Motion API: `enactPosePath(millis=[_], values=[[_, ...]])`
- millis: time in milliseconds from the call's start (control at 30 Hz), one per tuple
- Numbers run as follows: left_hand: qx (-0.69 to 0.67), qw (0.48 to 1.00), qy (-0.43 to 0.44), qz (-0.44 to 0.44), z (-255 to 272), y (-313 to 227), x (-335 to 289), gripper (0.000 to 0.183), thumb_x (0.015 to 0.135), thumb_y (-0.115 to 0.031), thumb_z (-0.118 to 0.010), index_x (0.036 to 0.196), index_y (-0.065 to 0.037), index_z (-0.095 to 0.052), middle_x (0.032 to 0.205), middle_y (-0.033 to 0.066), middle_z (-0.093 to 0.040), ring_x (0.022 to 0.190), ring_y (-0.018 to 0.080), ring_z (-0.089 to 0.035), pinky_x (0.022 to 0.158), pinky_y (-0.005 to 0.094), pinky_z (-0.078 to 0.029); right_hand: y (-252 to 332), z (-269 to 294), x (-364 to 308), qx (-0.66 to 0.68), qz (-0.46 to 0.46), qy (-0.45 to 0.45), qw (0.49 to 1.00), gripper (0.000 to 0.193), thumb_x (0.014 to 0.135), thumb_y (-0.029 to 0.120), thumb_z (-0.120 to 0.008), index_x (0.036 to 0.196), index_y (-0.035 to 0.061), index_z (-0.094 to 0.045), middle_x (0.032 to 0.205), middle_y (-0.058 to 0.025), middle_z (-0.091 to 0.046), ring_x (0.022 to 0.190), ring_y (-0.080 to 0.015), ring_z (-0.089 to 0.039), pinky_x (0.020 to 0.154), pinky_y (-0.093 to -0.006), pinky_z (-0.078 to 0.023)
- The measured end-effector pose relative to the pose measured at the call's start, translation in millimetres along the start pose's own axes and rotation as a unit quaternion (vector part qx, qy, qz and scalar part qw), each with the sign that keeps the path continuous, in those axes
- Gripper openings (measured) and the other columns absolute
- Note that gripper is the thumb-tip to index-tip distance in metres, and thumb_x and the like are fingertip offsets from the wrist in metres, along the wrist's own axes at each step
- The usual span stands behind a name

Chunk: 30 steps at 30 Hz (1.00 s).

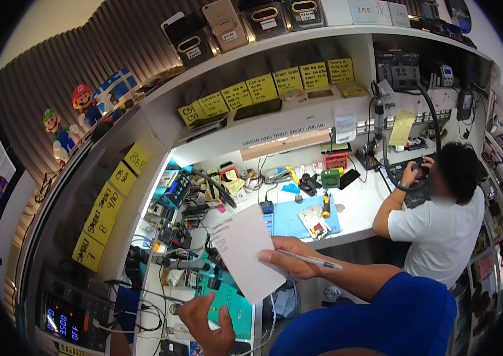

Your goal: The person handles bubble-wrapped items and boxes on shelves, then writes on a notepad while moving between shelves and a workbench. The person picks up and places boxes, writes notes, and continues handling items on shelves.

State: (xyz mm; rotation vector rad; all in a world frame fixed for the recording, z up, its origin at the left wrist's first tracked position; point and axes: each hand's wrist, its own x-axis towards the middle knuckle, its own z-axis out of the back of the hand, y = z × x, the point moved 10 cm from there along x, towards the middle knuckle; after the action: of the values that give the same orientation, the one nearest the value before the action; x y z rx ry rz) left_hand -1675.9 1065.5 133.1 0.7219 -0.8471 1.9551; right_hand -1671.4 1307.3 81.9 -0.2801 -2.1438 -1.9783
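Observation:
My right hand [296, 259] comes in from the lower right in a blue sleeve. It grips a white paper card [250, 255] with rounded corners, the thumb pressed on its face; small handwriting runs down the card's left side. A clear-barrelled pen [310, 259] is held in the same hand, its end pointing right. Lower and to the left, my left hand [208, 324] is apart from the card, its thumb and fingers spread with nothing between them. Beneath it lies a teal work mat [236, 308] on the near bench.
A co-worker in a white shirt [441, 231] sits at the right, holding a dark object. A light-blue mat [319, 213] with a yellow-handled screwdriver [326, 204] lies beyond the card. Cables and tools crowd the left bench, near a power supply [64, 320]. Yellow notes [261, 88] line the shelf.

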Motion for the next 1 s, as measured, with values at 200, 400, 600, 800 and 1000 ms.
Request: enactPosePath(millis=[200,400,600,800,1000], values=[[-0.109,0.986,0.12,0.046,-95.5,-14.9,143.6,0.051,0.087,-0.012,-0.078,0.136,-0.003,-0.064,0.119,0.0152,-0.066,0.113,0.0322,-0.059,0.102,0.0451,-0.045,-3.1,138.9,-9.2,-0.063,0.051,-0.126,0.989,0.053,0.114,0.043,-0.047,0.146,0.0025,-0.057,0.131,-0.0164,-0.069,0.121,-0.0222,-0.066,0.103,-0.0373,-0.051],[-0.2,0.942,0.244,0.115,-213.3,-31.9,301.5,0.045,0.101,-0.026,-0.069,0.14,-0.004,-0.064,0.122,0.0116,-0.07,0.108,0.0219,-0.066,0.102,0.0386,-0.05,-36.0,227.4,-35.1,-0.012,0.018,-0.172,0.985,0.046,0.114,0.033,-0.051,0.144,-0.0009,-0.058,0.129,-0.0153,-0.07,0.119,-0.0205,-0.066,0.103,-0.0359,-0.052],[-0.255,0.936,0.238,0.046,-373.5,-49.2,495.4,0.051,0.107,-0.039,-0.057,0.145,-0.006,-0.062,0.133,0.0095,-0.072,0.114,0.0176,-0.066,0.106,0.0365,-0.048,-36.5,294.1,-75.8,-0.038,-0.014,-0.245,0.969,0.043,0.113,0.029,-0.052,0.141,-0.001,-0.06,0.123,-0.0154,-0.073,0.114,-0.0195,-0.068,0.1,-0.0358,-0.052],[0.065,0.979,0.044,-0.19,-487.0,-26.0,640.3,0.046,0.106,-0.036,-0.056,0.138,-0.004,-0.065,0.137,0.0187,-0.067,0.121,0.0305,-0.064,0.107,0.0419,-0.048,-39.2,318.4,-110.4,-0.031,-0.056,-0.275,0.959,0.045,0.11,0.033,-0.053,0.138,-0.001,-0.062,0.116,-0.0175,-0.075,0.108,-0.0217,-0.071,0.098,-0.0365,-0.053],[0.108,0.976,0.027,-0.186,-536.3,-3.3,697.2,0.047,0.105,-0.036,-0.059,0.143,-0.009,-0.061,0.148,0.021,-0.059,0.139,0.0386,-0.054,0.117,0.049,-0.042,-55.4,333.7,-141.9,-0.033,-0.108,-0.303,0.946,0.044,0.111,0.033,-0.053,0.137,-0.0006,-0.062,0.113,-0.0169,-0.076,0.105,-0.0213,-0.072,0.096,-0.0372,-0.054]])
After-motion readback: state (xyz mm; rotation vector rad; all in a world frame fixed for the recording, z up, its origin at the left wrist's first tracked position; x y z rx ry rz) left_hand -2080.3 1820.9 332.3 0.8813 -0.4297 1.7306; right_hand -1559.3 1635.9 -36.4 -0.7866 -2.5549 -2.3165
